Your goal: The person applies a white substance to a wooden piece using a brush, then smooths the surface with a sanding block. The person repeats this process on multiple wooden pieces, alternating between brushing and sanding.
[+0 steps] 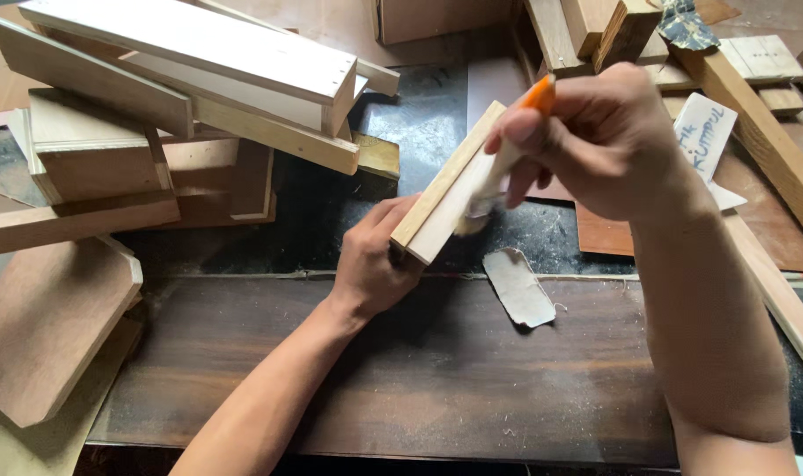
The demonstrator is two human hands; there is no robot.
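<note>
The left hand (377,264) is clamped around the near end of a pale wooden strip (445,185), which is tilted up and away over the dark workbench (401,361). The right hand (595,141) is closed on a brush with an orange handle (518,141); its bristles touch the strip's right face near the lower end (whether anything is on the bristles cannot be told).

Just beside the strip, on the bench, lies a worn scrap of sandpaper (518,286). Sawdust is scattered over the bench surface.

To the left stands a loose pile of wooden boxes and boards (181,97). To the upper right lie further offcuts (754,106) and a white paper label (704,134).
</note>
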